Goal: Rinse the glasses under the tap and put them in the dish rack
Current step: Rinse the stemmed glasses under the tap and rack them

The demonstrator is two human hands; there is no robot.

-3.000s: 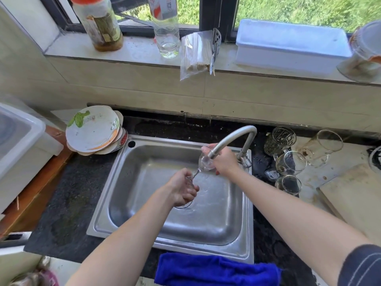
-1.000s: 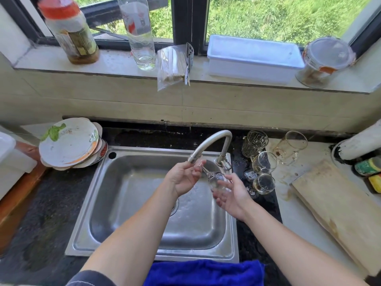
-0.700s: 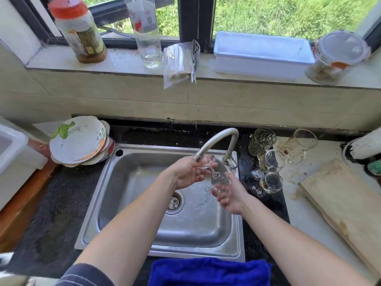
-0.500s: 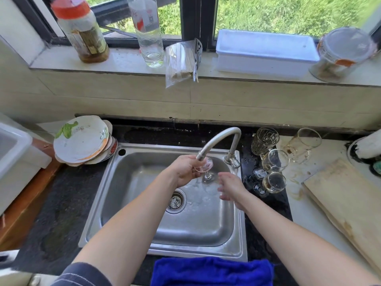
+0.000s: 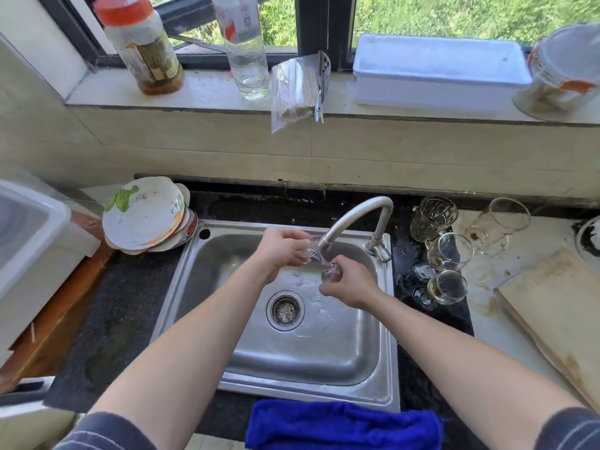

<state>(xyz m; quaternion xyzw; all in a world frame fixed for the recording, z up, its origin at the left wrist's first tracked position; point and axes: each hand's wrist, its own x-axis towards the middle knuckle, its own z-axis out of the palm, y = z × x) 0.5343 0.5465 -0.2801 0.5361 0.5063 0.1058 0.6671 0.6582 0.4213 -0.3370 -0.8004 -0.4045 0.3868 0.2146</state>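
Now the right hand (image 5: pixel 349 284) has closed round the glass (image 5: pixel 319 258) again.

Home kitchen: square stainless-steel sink (image 5: pixel 386 352), curved metal tap (image 5: pixel 352 216), stacked white plates (image 5: pixel 146 216), window sill jars.

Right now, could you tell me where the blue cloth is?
In the head view, the blue cloth lies at the bottom centre, draped over the counter edge in front of the sink.
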